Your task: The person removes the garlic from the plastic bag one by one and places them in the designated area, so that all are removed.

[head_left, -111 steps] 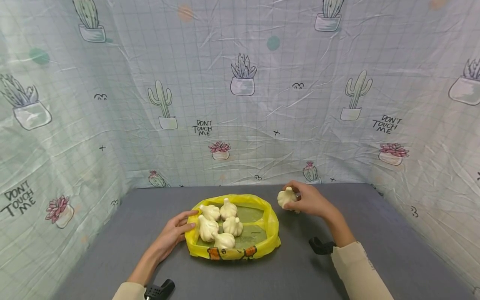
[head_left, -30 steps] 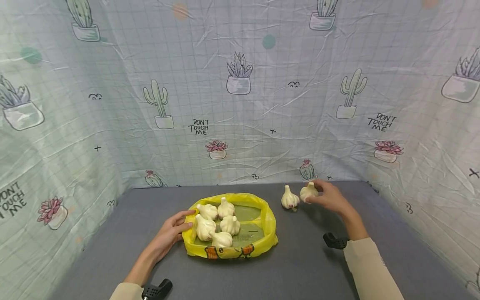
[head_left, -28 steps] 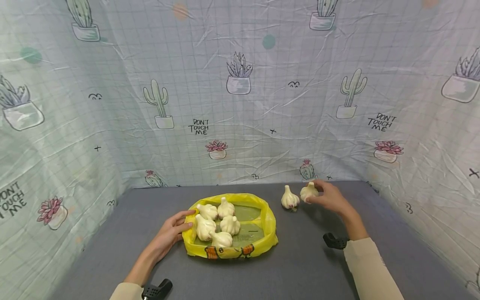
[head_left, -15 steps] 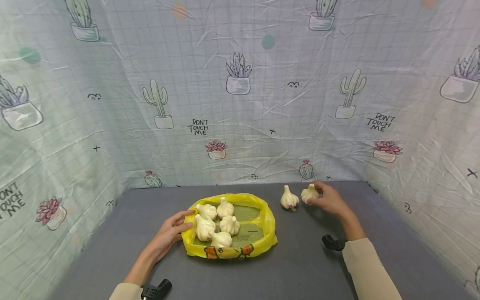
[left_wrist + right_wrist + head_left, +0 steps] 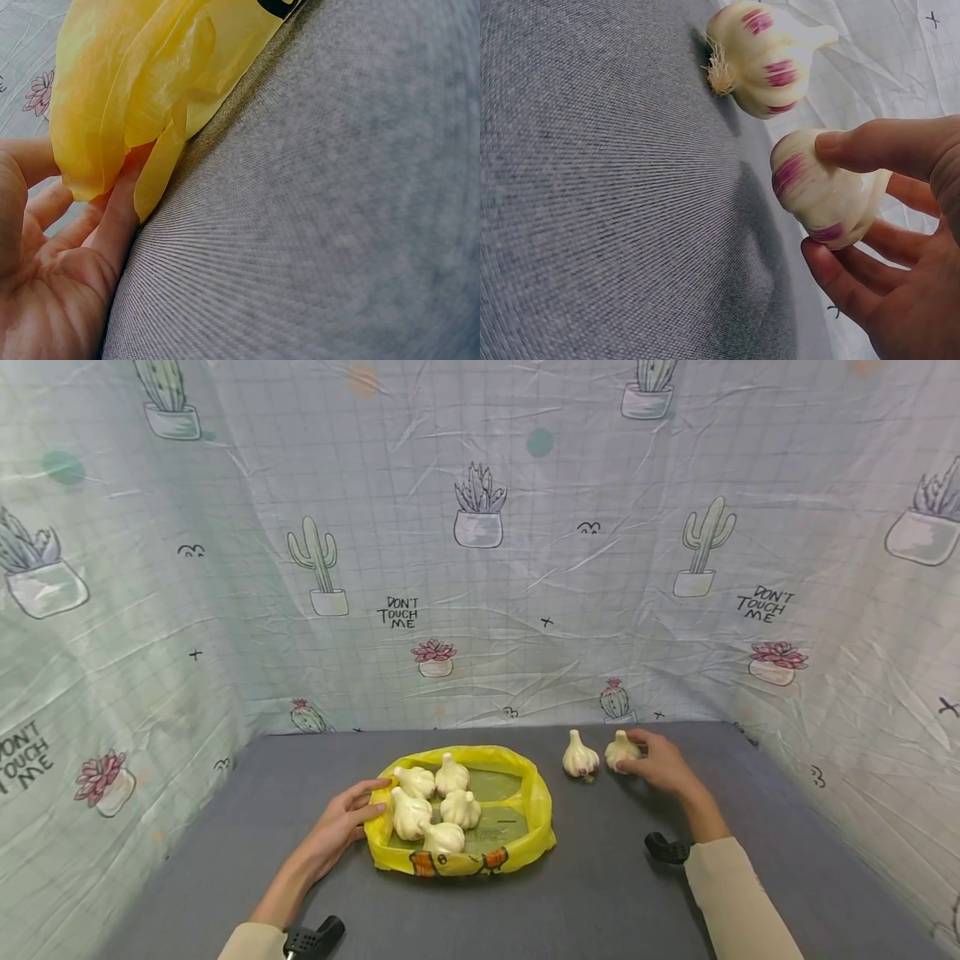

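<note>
My right hand pinches a whitish garlic bulb with purple streaks between thumb and fingertips, at the back right of the table. Whether that bulb touches the tabletop, I cannot tell. Just left of it a second garlic bulb stands upright, stem up; its root tuft shows in the right wrist view. On the left, my left hand holds the near-left rim of a yellow plastic bag, its folds lying between thumb and fingers. Inside the bag several garlic bulbs gather toward the left side.
A dark grey tabletop carries everything. Pale sheets printed with cacti rise at the back and both sides. Black wrist cameras sit at both cuffs.
Over the longer span my right hand moves right, and two bulbs now stand apart there. In the last second the held bulb shifts slightly lower and right. The left hand stays put.
</note>
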### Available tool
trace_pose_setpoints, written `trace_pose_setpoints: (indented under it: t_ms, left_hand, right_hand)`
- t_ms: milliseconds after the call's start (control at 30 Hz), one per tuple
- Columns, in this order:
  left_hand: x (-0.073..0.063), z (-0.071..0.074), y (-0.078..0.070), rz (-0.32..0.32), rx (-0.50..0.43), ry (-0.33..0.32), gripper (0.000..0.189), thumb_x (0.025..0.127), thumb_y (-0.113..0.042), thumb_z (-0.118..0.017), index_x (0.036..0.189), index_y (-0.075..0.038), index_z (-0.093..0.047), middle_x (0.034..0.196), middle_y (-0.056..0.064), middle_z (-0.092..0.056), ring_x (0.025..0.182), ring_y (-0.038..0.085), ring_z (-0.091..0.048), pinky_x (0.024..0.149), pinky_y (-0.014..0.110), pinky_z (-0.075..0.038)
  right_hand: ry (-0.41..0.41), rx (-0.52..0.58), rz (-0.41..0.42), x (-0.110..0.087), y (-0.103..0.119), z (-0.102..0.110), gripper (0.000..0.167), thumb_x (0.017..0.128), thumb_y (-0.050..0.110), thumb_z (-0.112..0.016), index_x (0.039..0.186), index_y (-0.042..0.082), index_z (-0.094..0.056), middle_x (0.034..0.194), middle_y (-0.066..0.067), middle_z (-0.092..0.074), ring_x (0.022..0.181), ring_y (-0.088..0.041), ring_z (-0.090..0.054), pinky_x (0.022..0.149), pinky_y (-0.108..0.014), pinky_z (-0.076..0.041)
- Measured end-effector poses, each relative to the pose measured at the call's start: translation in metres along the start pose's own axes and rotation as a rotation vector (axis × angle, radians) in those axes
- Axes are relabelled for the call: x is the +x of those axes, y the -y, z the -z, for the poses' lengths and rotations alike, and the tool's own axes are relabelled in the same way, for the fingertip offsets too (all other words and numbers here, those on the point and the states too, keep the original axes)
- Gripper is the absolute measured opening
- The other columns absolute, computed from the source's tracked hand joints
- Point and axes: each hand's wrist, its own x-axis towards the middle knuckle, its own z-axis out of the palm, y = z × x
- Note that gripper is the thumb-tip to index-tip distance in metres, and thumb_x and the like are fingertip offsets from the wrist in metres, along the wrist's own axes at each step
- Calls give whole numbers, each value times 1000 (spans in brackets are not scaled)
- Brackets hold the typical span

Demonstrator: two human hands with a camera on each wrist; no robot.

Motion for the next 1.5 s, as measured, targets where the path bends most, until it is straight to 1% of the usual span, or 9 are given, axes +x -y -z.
trace_pose_setpoints:
  t_ms: [167,300,367,567,700,867,1100,1333,1500]
  left_hand:
    - [0,0,0,7,0,-5,60,104,-31,-63,156,-9,-42,159,22,-45,121,18,-65,95,38,-59]
    - [0,0,0,6,-1,-5,60,104,-31,-62,156,-10,-42,159,22,-45,122,18,-65,95,38,-58]
    - [0,0,0,8,-1,-5,59,104,-31,-62,156,-10,-42,159,22,-45,122,19,-65,96,38,-58]
    - [0,1,-2,1,-2,4,59,104,-31,-62,156,-9,-42,159,22,-45,124,21,-63,97,39,-58]
    - [0,2,-3,-8,-2,8,60,104,-31,-63,156,-9,-43,160,22,-43,127,24,-62,98,40,-57]
    - [-1,1,-3,3,-6,6,61,103,-32,-64,156,-10,-43,160,21,-44,129,25,-61,99,41,-57]
    - [-1,0,-2,7,-12,5,60,103,-31,-64,156,-9,-43,160,22,-44,127,24,-62,98,40,-57]
    - [0,-1,-1,0,-19,1,60,104,-29,-64,155,-8,-43,158,22,-46,125,23,-63,97,40,-57]
    - [0,0,-1,0,-18,1,60,103,-29,-64,155,-9,-43,159,22,-45,126,24,-62,98,40,-57]
  right_hand:
    - [-3,6,10,0,-1,-1,67,92,21,-76,144,-12,-49,143,-36,-54,129,-55,-53,101,-64,-48]
    - [-4,21,12,1,-4,-3,66,93,21,-76,144,-9,-48,143,-36,-53,131,-55,-51,103,-66,-45]
    - [1,20,16,1,-5,-4,65,93,21,-75,143,-10,-47,142,-37,-53,131,-56,-51,103,-66,-45]
    - [23,28,7,0,-9,-7,66,95,19,-71,144,-17,-44,141,-39,-53,129,-56,-52,101,-63,-48]
    - [19,46,0,0,-10,-8,66,97,18,-70,145,-17,-43,140,-40,-53,128,-56,-53,100,-62,-50]
    - [20,50,-8,1,-11,-8,65,98,20,-69,146,-16,-43,140,-39,-54,127,-55,-55,98,-60,-51]
    - [27,49,-2,-1,-12,-6,65,95,17,-71,143,-17,-44,139,-40,-55,127,-55,-55,100,-62,-50]
    - [30,46,13,-1,-11,-4,63,93,17,-73,140,-17,-48,135,-38,-58,122,-52,-59,97,-60,-51]
    - [35,38,-4,0,-9,-4,63,93,18,-74,140,-16,-49,135,-38,-58,122,-51,-59,96,-59,-51]
